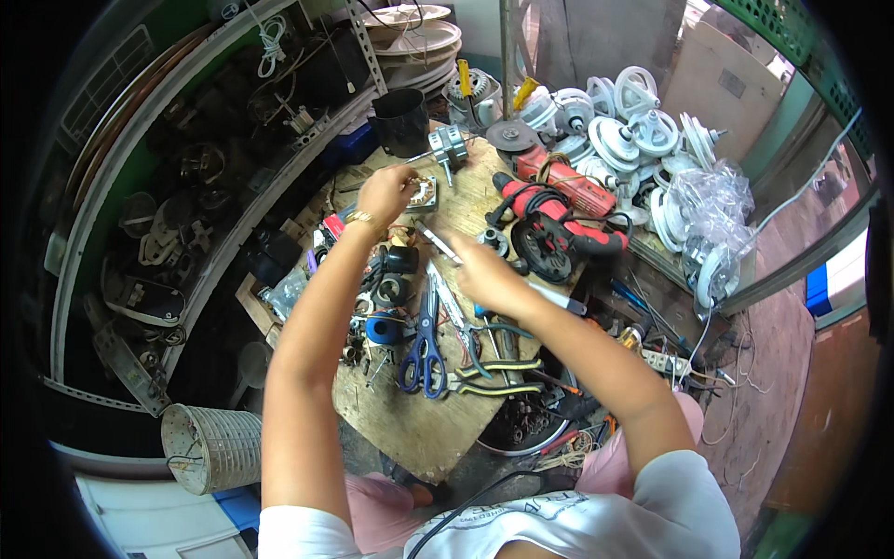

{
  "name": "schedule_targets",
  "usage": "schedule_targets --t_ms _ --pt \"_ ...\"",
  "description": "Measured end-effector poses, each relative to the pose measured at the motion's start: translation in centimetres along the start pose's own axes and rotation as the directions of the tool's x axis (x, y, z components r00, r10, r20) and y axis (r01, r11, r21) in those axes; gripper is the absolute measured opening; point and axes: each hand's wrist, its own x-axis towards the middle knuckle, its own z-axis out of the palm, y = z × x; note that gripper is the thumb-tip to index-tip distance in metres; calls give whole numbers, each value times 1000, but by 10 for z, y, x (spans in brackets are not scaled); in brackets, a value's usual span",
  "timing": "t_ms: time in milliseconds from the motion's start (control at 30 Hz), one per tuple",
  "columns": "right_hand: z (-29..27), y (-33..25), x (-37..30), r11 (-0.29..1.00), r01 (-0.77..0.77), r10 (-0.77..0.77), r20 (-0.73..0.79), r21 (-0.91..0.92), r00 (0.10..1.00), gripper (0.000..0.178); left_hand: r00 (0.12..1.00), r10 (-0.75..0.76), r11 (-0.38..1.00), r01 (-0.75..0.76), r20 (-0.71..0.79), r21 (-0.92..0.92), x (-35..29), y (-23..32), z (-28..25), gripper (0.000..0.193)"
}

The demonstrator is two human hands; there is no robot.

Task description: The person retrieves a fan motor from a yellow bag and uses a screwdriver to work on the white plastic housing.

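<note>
My left hand (385, 191) reaches to the far side of a wooden board (424, 433) and grips a small square metal motor core (425, 193). A gold bracelet sits on that wrist. My right hand (482, 273) hovers over the middle of the board, fingers closed on a thin metal rod-like tool (438, 241) that points up-left toward the core. A small motor (449, 145) with a shaft lies just beyond the core.
Blue-handled scissors (424, 349), yellow-and-black pliers (492, 373) and small parts litter the board. A red power tool (559, 219) with black cable lies right, white pulleys (633, 130) behind it. A black cup (402, 119) stands at the back, shelves of parts left, a mesh cylinder (212, 447) lower left.
</note>
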Motion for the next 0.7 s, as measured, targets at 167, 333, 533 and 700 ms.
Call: schedule_targets --t_ms 167,333,533,700 --pt "44 -19 -5 999 -33 33 -7 -41 999 54 983 -178 974 183 45 -137 -82 16 -77 23" --pt "35 -75 -22 963 208 -178 -171 174 969 60 755 -491 148 564 434 -813 -177 58 -96 70" --pt "-3 -112 -34 920 283 -321 -106 -273 941 66 742 -257 -678 318 620 -662 -265 115 -87 34" --pt "-94 16 -35 632 -297 -81 -442 -716 893 46 688 -323 -801 167 650 -575 -284 118 -133 24"
